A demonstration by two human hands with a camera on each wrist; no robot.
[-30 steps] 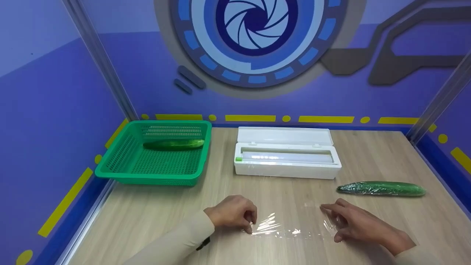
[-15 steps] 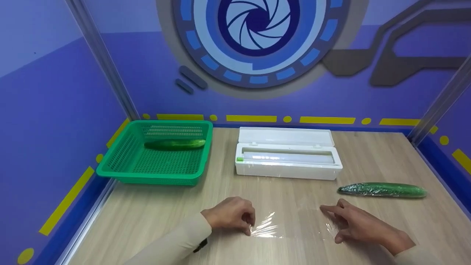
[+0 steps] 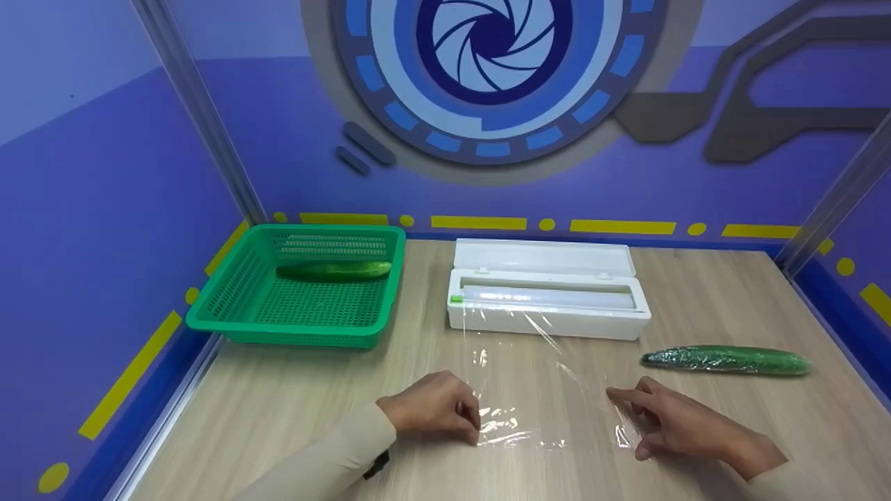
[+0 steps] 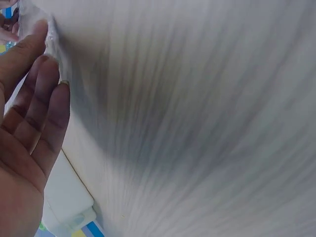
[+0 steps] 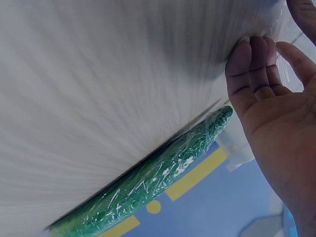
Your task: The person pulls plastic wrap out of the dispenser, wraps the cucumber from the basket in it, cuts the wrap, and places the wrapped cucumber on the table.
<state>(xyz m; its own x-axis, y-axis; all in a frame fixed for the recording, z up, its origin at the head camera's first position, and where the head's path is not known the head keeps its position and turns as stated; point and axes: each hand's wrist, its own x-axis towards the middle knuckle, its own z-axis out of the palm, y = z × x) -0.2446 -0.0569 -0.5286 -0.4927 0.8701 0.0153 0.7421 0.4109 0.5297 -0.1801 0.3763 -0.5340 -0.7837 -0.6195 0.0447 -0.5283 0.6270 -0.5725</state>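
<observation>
A thin clear sheet of cling film [image 3: 529, 417] stretches from the white box down between both hands. My left hand [image 3: 435, 403] pinches its near left corner between thumb and fingers. On the other side my right hand [image 3: 679, 421] holds the film's right edge, with the index finger reaching forward and the thumb lower. Bright creases show by both hands. The white cling film box [image 3: 546, 323] stands with its lid up and the roll [image 3: 543, 297] inside. In the right wrist view, film shows by the fingertips [image 5: 244, 47].
A film-wrapped cucumber [image 3: 727, 360] lies on the table beyond my right hand. At the back left, a green basket [image 3: 299, 337] holds another cucumber [image 3: 334, 270]. Purple panels [image 3: 278, 139] wall in the back and sides of the wooden table [image 3: 418, 306].
The film's creases have shifted, and streaks now run from the box toward my hands. My left hand has drifted slightly left in view; the right has barely moved.
</observation>
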